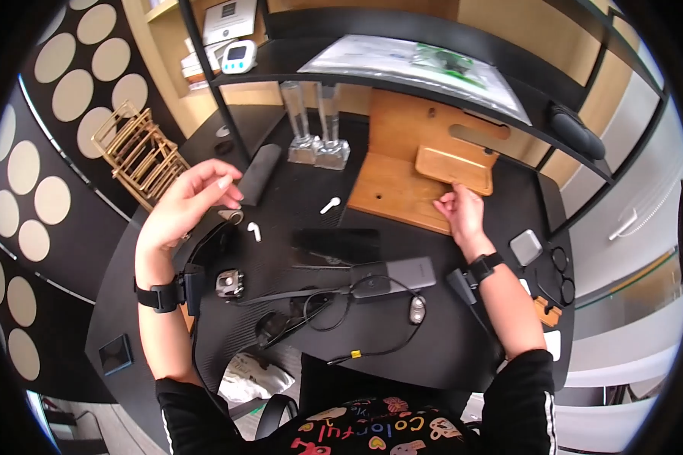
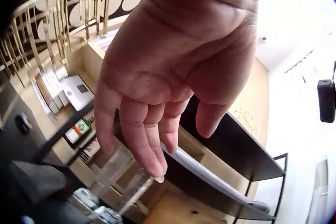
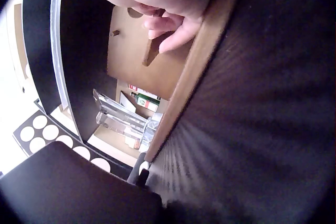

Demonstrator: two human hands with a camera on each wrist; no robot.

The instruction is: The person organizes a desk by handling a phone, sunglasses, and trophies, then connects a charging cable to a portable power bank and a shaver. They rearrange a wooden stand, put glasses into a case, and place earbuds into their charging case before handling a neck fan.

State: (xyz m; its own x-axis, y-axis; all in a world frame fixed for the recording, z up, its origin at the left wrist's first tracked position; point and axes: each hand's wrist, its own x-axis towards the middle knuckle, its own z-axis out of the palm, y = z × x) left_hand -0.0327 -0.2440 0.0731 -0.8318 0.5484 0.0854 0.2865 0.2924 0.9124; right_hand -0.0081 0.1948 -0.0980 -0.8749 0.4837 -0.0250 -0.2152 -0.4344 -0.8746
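Observation:
My right hand (image 1: 464,216) pinches the near edge of a small wooden tray (image 1: 455,168) with a raised rim. The tray overlaps a wooden desk stand (image 1: 391,189), whose upright back panel has a long slot. From the right wrist view, the fingers (image 3: 176,37) curl at the tray's edge (image 3: 151,53), in front of the panel. My left hand (image 1: 193,199) hangs over the left of the desk, fingers loosely bent and holding nothing. Close by it lies a dark grey case (image 1: 262,174). The left wrist view shows the palm (image 2: 173,66) and relaxed fingers.
Two clear glass trophies (image 1: 330,152) stand left of the stand. White earbuds (image 1: 330,205), a black phone (image 1: 335,248), a power bank (image 1: 410,274) with a cable, and sunglasses (image 1: 277,326) lie on the desk. A black shelf (image 1: 281,68) crosses above.

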